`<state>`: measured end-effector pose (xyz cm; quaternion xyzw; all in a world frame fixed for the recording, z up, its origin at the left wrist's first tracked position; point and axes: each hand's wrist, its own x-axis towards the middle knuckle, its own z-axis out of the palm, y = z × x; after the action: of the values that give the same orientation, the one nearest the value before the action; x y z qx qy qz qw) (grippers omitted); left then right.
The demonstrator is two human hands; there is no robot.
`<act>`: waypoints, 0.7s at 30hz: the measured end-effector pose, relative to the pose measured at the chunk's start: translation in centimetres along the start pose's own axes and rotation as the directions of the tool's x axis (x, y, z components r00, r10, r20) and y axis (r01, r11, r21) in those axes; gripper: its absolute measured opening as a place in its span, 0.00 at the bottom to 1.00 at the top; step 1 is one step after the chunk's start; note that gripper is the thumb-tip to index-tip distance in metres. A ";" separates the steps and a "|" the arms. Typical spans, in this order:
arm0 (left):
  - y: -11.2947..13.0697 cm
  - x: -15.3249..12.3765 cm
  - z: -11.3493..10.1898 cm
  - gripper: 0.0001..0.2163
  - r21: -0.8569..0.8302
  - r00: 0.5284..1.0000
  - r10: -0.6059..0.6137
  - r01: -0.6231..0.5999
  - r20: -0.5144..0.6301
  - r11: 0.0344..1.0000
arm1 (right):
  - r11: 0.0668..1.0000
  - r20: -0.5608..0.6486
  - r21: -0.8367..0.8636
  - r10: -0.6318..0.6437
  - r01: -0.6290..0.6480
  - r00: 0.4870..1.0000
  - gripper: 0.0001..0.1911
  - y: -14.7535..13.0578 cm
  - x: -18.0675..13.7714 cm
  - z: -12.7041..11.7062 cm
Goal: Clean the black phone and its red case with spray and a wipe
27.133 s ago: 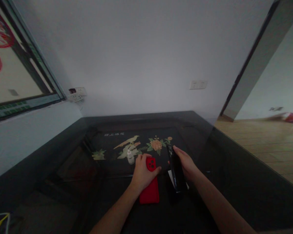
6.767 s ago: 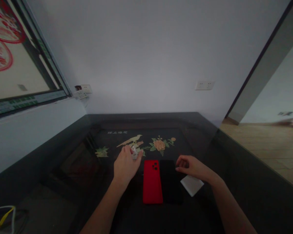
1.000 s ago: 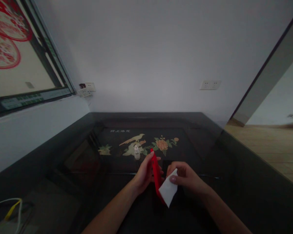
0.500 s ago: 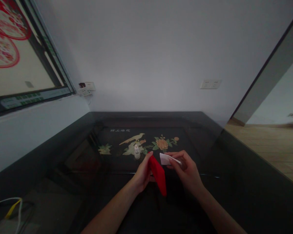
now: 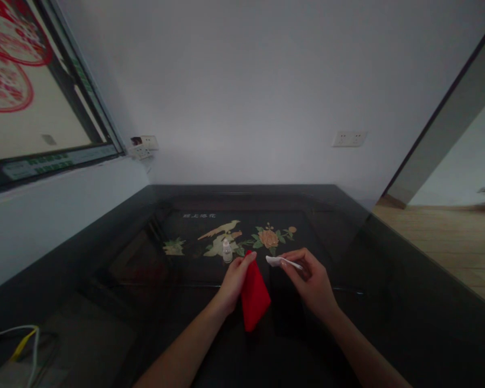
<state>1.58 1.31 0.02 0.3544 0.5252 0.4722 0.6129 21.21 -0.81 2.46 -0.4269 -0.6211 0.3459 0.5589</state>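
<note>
My left hand (image 5: 232, 285) is closed on a flat red piece (image 5: 254, 299), pinching its top corner with the thumb in front. The red piece hangs tilted above the dark tabletop; whether it is an envelope or folded cloth I cannot tell. To its right, my right hand (image 5: 310, 280) pinches a thin white folded piece (image 5: 274, 261), perhaps paper or tissue, between thumb and fingers. A gap separates the white piece from the red one. Just beyond my left hand a small clear bottle (image 5: 227, 251) with a pale cap stands upright on the table.
The glossy black table (image 5: 347, 334) bears a bird-and-flower picture (image 5: 268, 237) and reaches the back wall. White and yellow cables (image 5: 22, 345) lie at the lower left. Wall sockets (image 5: 350, 139) and a window (image 5: 44, 124) are beyond the table.
The red piece has swung so that its broad face shows, its lower end shifting left. My right hand's white piece has turned and now looks narrower. The bottle stays put.
</note>
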 end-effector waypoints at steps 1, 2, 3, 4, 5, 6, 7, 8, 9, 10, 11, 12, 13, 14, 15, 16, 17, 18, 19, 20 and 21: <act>-0.1 0.1 -0.1 0.23 0.113 0.998 0.051 -0.047 -0.025 0.992 | 1.000 -0.007 -0.013 0.012 -0.012 1.000 0.10 0.0 0.1 0.0; -0.2 0.1 -0.1 0.22 0.232 0.994 0.106 -0.095 -0.038 0.968 | 1.000 -0.012 -0.019 0.024 -0.024 1.000 0.11 0.1 0.1 0.0; -0.2 0.1 -0.2 0.21 0.348 0.985 0.169 -0.145 -0.039 0.926 | 0.999 -0.013 -0.021 0.035 -0.035 0.999 0.11 0.2 0.1 -0.1; -0.2 0.0 -0.3 0.20 0.460 0.971 0.236 -0.196 -0.032 0.866 | 0.999 -0.014 -0.022 0.043 -0.043 0.999 0.11 0.2 0.1 -0.1; -0.2 -0.2 -0.3 0.19 0.561 0.952 0.306 -0.244 -0.018 0.791 | 0.999 -0.014 -0.022 0.049 -0.050 0.999 0.12 0.3 0.1 -0.1; -0.2 -0.3 -0.4 0.18 0.649 0.930 0.368 -0.278 -0.003 0.708 | 0.998 -0.012 -0.023 0.054 -0.054 0.998 0.12 0.4 0.1 -0.1; -0.1 -0.5 -0.4 0.17 0.717 0.910 0.414 -0.296 0.011 0.631 | 0.998 -0.008 -0.025 0.059 -0.059 0.998 0.12 0.5 0.2 -0.1; -0.1 -0.6 -0.4 0.17 0.768 0.895 0.446 -0.300 0.021 0.565 | 0.998 -0.004 -0.029 0.063 -0.063 0.998 0.12 0.6 0.2 -0.1; -0.1 -0.7 -0.4 0.17 0.805 0.886 0.462 -0.297 0.032 0.514 | 0.997 0.004 -0.034 0.069 -0.068 0.998 0.12 0.6 0.2 -0.1; -0.1 -0.8 -0.4 0.16 0.832 0.885 0.464 -0.287 0.041 0.475 | 0.997 0.010 -0.039 0.074 -0.073 0.997 0.12 0.7 0.2 -0.1; -0.1 -0.8 -0.4 0.16 0.851 0.886 0.460 -0.278 0.048 0.445 | 0.996 0.017 -0.043 0.078 -0.077 0.997 0.12 0.7 0.2 -0.1; -0.1 -0.7 -0.4 0.16 0.867 0.888 0.457 -0.273 0.060 0.418 | 0.996 0.023 -0.047 0.081 -0.080 0.996 0.12 0.7 0.2 0.0; -0.2 -0.5 -0.3 0.15 0.878 0.885 0.459 -0.277 0.075 0.391 | 0.995 0.028 -0.048 0.084 -0.083 0.996 0.12 0.7 0.2 0.0; -0.3 -0.3 -0.3 0.15 0.885 0.879 0.467 -0.289 0.095 0.365 | 0.995 0.031 -0.047 0.086 -0.085 0.996 0.12 0.6 0.2 0.0; -0.4 -0.1 -0.3 0.14 0.889 0.869 0.482 -0.307 0.116 0.340 | 0.995 0.032 -0.048 0.089 -0.088 0.995 0.12 0.6 0.2 0.0; -0.6 0.1 -0.3 0.13 0.891 0.856 0.499 -0.327 0.138 0.314 | 0.995 0.032 -0.049 0.093 -0.091 0.995 0.12 0.6 0.2 0.0; -0.8 0.3 -0.3 0.13 0.894 0.842 0.515 -0.344 0.158 0.287 | 0.994 0.033 -0.049 0.098 -0.096 0.995 0.12 0.7 0.2 -0.1; -1.0 0.6 -0.3 0.12 0.899 0.833 0.525 -0.354 0.176 0.260 | 0.994 0.032 -0.048 0.102 -0.100 0.994 0.13 0.7 0.2 -0.1; -1.2 0.7 -0.3 0.12 0.903 0.827 0.530 -0.358 0.189 0.236 | 0.994 0.029 -0.047 0.105 -0.104 0.994 0.13 0.8 0.2 -0.1; -1.4 0.9 -0.3 0.12 0.907 0.823 0.530 -0.362 0.203 0.214 | 0.993 0.026 -0.048 0.105 -0.104 0.994 0.13 0.8 0.2 -0.1; -1.5 1.0 -0.3 0.12 0.910 0.821 0.529 -0.366 0.216 0.197 | 0.993 0.021 -0.051 0.105 -0.103 0.994 0.13 0.8 0.2 -0.2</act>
<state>1.57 1.79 -1.75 0.7365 0.6118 0.2715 0.0971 21.50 -0.27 1.80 -0.4683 -0.6131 0.3642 0.5218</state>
